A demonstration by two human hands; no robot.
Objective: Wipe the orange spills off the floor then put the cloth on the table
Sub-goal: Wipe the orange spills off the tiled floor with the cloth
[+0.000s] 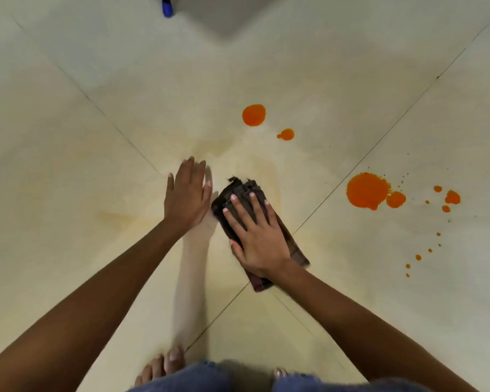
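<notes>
A dark folded cloth [242, 190] lies flat on the pale tiled floor [68, 137]. My right hand [256, 236] presses down on it, palm flat and fingers spread. My left hand [187, 195] rests flat on the bare tile just left of the cloth, holding nothing. Bright orange spills remain: a round blot [253, 115] and a smaller one [286, 134] beyond the cloth, a large splash [367, 190] to the right, with smaller drops [451, 197] and a trail of specks [418, 257] farther right. Faint yellowish smears [116, 215] mark the tile around my hands.
A blue-tipped object [167, 7] stands at the top edge beside a grey shadowed patch. My bare toes [164, 366] and denim-clad knees [198, 377] sit at the bottom of the view. No table is in view.
</notes>
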